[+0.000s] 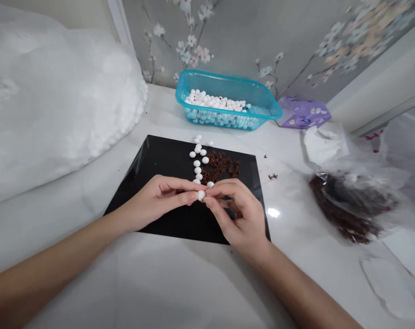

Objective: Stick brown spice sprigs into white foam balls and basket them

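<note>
My left hand [159, 198] pinches a small white ball [202, 195] between thumb and forefinger, above a black board [166, 160]. From the other side, my right hand [243, 210] has its thumb and forefinger closed at the ball's right edge. What its fingertips pinch is too small and covered to make out. Beyond the hands, several loose white balls [196, 163] lie in a rough line on the board. Beside them is a scattered heap of small dark brown branched pieces [219, 162], partly hidden by my right hand.
A blue plastic basket [228, 78] with many white balls stands behind the board, a purple box [305, 112] beside it. On the left bulges a big white bag [63, 100]. At right lies a clear bag of brown pieces [347, 205]. Two stray brown pieces [273, 177] lie on the table.
</note>
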`<action>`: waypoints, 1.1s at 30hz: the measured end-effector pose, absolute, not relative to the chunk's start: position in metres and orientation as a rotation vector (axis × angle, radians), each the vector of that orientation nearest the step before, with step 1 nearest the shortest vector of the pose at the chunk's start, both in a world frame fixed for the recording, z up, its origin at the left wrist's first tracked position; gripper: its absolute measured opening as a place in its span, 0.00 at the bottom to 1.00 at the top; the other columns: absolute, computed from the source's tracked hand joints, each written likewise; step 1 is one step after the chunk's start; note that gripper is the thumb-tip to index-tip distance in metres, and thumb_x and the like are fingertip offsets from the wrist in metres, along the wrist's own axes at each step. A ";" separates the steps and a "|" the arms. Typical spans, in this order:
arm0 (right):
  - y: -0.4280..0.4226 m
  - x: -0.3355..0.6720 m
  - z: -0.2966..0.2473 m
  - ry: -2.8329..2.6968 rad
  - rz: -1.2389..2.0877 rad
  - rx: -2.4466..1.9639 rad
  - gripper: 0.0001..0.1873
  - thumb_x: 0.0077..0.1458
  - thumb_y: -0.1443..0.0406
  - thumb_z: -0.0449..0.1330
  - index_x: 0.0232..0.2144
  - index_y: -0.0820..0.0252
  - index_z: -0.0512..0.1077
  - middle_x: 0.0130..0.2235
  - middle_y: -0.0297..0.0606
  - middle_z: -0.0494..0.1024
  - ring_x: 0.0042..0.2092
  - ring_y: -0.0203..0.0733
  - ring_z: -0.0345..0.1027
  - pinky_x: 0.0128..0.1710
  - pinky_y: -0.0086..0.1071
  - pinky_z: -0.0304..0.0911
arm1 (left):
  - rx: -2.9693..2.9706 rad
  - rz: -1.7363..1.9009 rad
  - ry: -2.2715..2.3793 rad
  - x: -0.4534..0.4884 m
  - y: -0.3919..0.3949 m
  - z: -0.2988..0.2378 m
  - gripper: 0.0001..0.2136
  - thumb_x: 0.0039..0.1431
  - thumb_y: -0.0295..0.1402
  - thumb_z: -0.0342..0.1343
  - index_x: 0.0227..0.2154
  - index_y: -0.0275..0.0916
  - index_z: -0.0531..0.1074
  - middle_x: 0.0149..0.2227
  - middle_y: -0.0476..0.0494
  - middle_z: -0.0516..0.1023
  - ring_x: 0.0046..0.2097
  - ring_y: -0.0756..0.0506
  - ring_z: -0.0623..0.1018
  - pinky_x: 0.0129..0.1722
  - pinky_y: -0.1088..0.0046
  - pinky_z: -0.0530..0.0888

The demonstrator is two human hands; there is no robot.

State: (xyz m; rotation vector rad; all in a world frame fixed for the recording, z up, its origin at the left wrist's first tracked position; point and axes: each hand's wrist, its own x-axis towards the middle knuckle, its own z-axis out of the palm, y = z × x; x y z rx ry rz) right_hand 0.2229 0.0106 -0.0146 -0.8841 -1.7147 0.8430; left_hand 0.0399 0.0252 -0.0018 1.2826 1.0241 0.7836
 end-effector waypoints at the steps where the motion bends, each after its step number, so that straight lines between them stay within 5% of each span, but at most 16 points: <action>1: 0.011 0.223 -0.015 -1.716 0.844 -0.884 0.07 0.53 0.72 0.57 0.35 0.57 0.68 0.36 0.36 0.69 0.35 0.32 0.67 0.28 0.24 0.70 | 1.281 0.788 1.022 0.040 0.025 -0.001 0.08 0.51 0.33 0.60 0.35 0.46 0.78 0.36 0.50 0.81 0.37 0.52 0.77 0.38 0.83 0.72; 11: 0.011 0.222 -0.020 -1.740 0.830 -0.928 0.04 0.54 0.70 0.57 0.34 0.57 0.69 0.36 0.36 0.69 0.36 0.33 0.67 0.28 0.25 0.69 | 1.247 0.791 1.018 0.039 0.027 -0.005 0.06 0.50 0.33 0.61 0.33 0.46 0.79 0.36 0.50 0.81 0.37 0.53 0.77 0.39 0.84 0.72; 17: 0.014 0.224 -0.018 -1.738 0.694 -1.043 0.01 0.53 0.69 0.58 0.29 0.59 0.68 0.26 0.29 0.68 0.20 0.25 0.53 0.19 0.24 0.55 | 1.144 0.880 1.070 0.043 0.026 -0.004 0.06 0.49 0.31 0.61 0.32 0.41 0.79 0.34 0.48 0.79 0.35 0.54 0.75 0.36 0.86 0.70; 22: 0.027 0.236 -0.017 -1.527 0.721 -1.227 0.06 0.53 0.64 0.57 0.28 0.60 0.65 0.25 0.29 0.66 0.17 0.24 0.48 0.14 0.23 0.46 | 0.711 1.008 0.962 0.043 0.033 0.003 0.08 0.55 0.31 0.53 0.32 0.36 0.77 0.30 0.46 0.74 0.29 0.54 0.71 0.30 0.82 0.72; 33: 0.023 0.232 -0.021 -2.211 0.104 -1.263 0.10 0.52 0.61 0.55 0.36 0.58 0.70 0.36 0.36 0.72 0.28 0.33 0.67 0.19 0.25 0.55 | 0.713 1.018 1.024 0.042 0.032 -0.003 0.10 0.55 0.33 0.56 0.38 0.34 0.77 0.26 0.50 0.68 0.25 0.59 0.64 0.24 0.89 0.67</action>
